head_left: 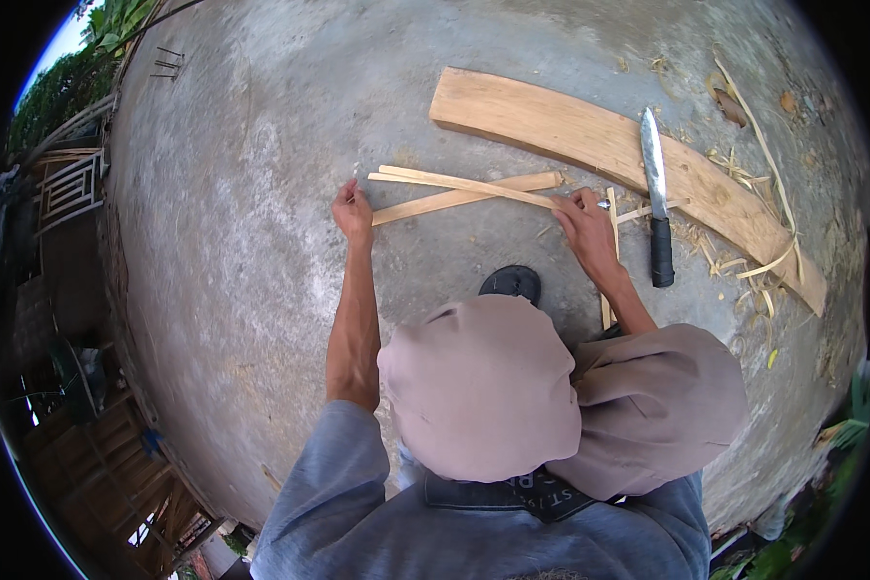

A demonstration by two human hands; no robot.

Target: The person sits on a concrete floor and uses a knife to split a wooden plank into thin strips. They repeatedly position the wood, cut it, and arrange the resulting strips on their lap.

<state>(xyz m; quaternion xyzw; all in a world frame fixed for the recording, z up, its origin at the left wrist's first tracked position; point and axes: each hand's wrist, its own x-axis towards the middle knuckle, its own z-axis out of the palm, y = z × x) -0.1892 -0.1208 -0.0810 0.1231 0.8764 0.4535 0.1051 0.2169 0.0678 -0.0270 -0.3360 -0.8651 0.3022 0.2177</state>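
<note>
Two pale, flat wooden strips cross in front of me. The right end of the upper wooden strip point(464, 184) is pinched in my right hand point(585, 224); its left end looks split into two tips. Beneath it, the other wooden strip point(435, 205) slants, its left end beside my left wrist. My left hand point(353, 210) is closed with fingertips together, near the strips' left ends; what it pinches, if anything, is too small to make out. A small shiny thing point(604, 204) shows by my right hand, its kind unclear. Narrower strips point(612, 232) lie just right of that hand.
A thick wooden plank point(541, 116) lies on the concrete floor point(222, 290) at the far right. A black-handled knife point(660, 217) rests across its edge. Shavings point(735, 174) are scattered around it. My knees point(483, 387) and a dark shoe point(512, 281) are close below.
</note>
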